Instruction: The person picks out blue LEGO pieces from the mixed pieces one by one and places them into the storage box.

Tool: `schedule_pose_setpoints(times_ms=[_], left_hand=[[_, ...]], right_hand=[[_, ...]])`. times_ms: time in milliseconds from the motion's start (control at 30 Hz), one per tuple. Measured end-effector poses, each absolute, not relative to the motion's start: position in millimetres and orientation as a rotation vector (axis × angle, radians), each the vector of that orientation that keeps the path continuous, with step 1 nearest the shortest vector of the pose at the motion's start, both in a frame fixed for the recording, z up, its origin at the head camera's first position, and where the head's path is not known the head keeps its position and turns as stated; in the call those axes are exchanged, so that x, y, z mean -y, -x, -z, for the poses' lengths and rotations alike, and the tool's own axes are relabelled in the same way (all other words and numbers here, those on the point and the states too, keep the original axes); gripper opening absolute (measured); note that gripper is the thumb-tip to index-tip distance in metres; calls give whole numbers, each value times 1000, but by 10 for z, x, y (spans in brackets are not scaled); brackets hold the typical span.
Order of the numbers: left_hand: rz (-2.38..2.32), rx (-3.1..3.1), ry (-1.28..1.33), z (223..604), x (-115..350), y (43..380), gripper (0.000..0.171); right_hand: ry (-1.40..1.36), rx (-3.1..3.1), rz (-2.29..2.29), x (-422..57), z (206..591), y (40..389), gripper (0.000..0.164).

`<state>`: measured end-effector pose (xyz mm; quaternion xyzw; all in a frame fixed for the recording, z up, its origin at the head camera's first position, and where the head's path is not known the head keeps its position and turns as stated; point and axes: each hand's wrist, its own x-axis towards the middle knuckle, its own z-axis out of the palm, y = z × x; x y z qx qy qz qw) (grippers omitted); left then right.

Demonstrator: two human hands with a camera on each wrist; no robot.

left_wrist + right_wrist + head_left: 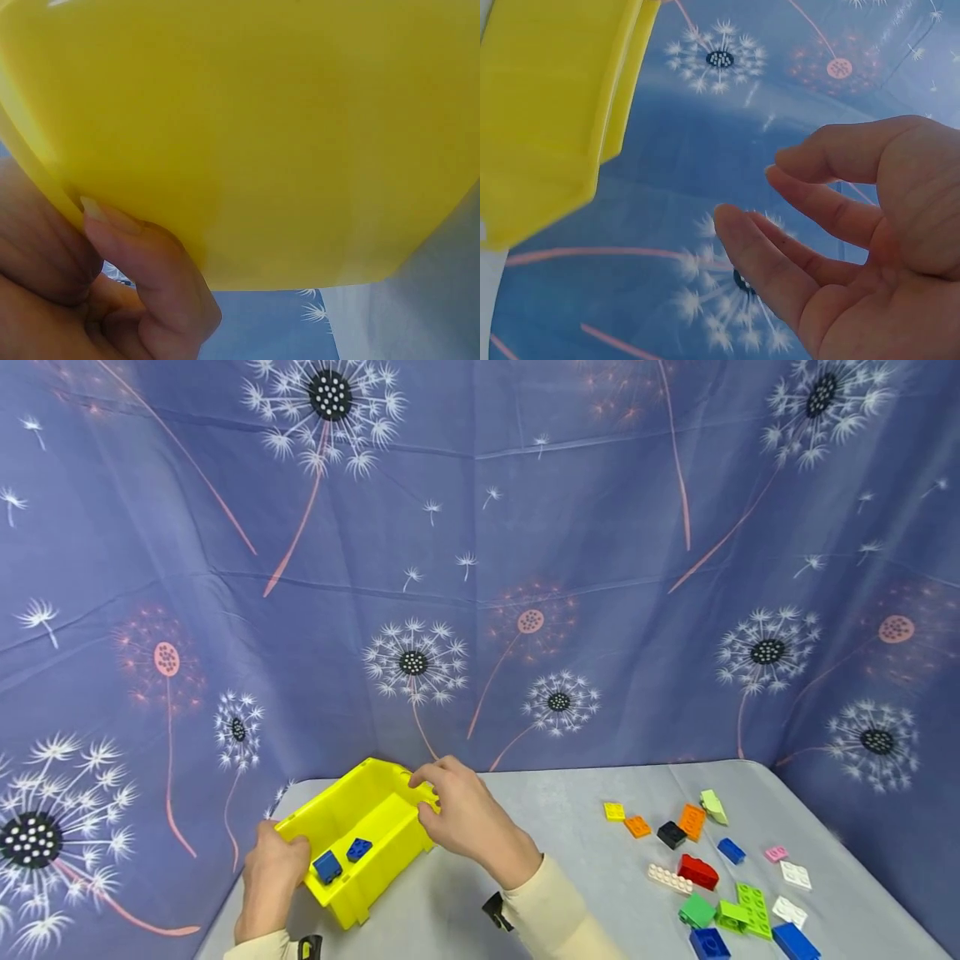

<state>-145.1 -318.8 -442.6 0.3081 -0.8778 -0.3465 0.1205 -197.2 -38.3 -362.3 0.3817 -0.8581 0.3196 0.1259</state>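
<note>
A yellow plastic bin (397, 860) sits tilted at an angle on the table's left side, with two blue toy bricks, one (327, 867) near its left end and another (359, 849) beside it. My left hand (272, 868) grips the bin's left end by the rim; its thumb and fingers pinch the yellow wall (300, 135) in the left wrist view. At the bin's far right end is my right hand (468, 818). In the right wrist view that hand (840, 240) holds nothing, its fingers loosely bent and a gap between them and the bin (547, 97).
Loose toy bricks lie spread over the table's right side, among them a red brick (697, 872), a black brick (671, 835), a green plate (753, 910) and a blue brick (795, 941). A blue dandelion-print cloth (480, 527) hangs behind the grey table (570, 827).
</note>
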Motion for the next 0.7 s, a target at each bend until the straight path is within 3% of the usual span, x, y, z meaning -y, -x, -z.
schedule_pose_setpoints(times_ms=[367, 700], left_hand=[[1029, 2577, -938, 4437, 3200, 1445, 53], [1047, 2568, -902, 4410, 3198, 1463, 52]], right_hand=[[-997, 2539, -880, -270, 3615, 1953, 26], [-769, 2665, -825, -962, 3850, 1952, 27]])
